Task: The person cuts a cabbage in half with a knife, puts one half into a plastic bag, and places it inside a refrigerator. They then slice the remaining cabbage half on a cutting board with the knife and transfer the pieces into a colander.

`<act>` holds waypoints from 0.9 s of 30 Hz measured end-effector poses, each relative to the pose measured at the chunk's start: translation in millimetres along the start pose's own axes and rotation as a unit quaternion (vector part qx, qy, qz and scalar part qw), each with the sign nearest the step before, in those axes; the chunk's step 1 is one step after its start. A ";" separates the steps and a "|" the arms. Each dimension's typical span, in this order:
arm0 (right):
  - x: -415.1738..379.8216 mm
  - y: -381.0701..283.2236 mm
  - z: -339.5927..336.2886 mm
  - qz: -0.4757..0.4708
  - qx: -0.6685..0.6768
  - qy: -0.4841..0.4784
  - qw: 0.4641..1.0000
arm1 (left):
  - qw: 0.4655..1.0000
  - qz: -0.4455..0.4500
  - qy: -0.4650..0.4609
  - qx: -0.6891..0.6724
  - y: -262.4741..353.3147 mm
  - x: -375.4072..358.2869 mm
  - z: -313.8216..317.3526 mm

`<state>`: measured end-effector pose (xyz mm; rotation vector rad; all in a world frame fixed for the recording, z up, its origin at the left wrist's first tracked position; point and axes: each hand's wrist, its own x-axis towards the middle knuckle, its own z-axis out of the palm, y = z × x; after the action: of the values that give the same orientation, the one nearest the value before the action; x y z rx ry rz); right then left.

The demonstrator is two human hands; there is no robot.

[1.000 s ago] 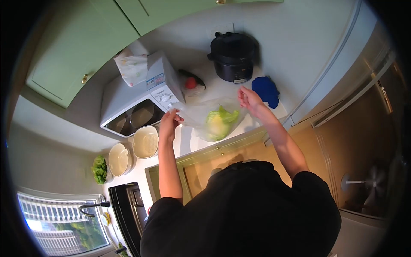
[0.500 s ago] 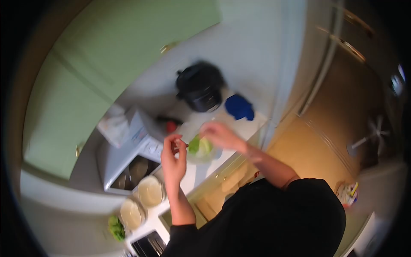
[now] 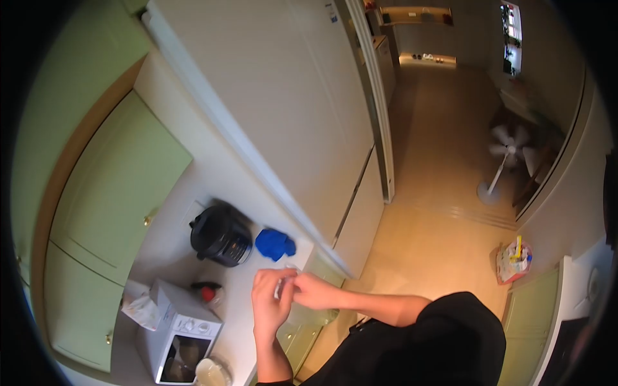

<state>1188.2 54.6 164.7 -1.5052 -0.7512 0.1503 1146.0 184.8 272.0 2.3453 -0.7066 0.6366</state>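
Note:
My left hand [image 3: 269, 301] and my right hand [image 3: 312, 291] meet over the counter's front edge, fingers closed close together. A pale, see-through end of what looks like a clear plastic bag [image 3: 291, 267] shows at the fingertips of both. Below my right wrist its clear body hangs, with some green leaves [image 3: 332, 316] inside, partly hidden by the forearm. Beyond my hands, a crumpled blue cloth [image 3: 275, 244] and a black electric cooker [image 3: 222, 237] stand on the white counter [image 3: 241, 289].
A white microwave [image 3: 183, 334] with a cream bowl [image 3: 211, 373] beside it is at lower left. Something red [image 3: 208, 294] lies behind. A tall white fridge [image 3: 277, 109] borders the counter. On the floor side are a standing fan [image 3: 508, 151] and a bag of items [image 3: 514, 262].
My view has swung right toward the fridge and hallway. My hands, apart before, have come together. The clear thing with the green leaves has moved off the counter and now hangs below my right forearm.

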 end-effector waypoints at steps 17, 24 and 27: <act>-155.2 -95.8 -308.8 -0.016 -0.198 0.082 0.977 | 0.854 -0.368 0.067 -0.360 96.3 127.5 421.8; -171.7 20.1 -459.2 0.075 -0.381 0.203 0.899 | 0.923 0.088 -0.085 -0.366 91.9 238.9 458.2; -183.9 70.8 -498.3 -0.022 -0.239 0.251 0.938 | 0.923 0.122 -0.027 -0.363 113.2 264.5 521.3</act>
<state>1336.1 -454.8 88.3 -1.8776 -0.4168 -0.4715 1410.5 -321.8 105.1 1.6026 -1.0565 0.3245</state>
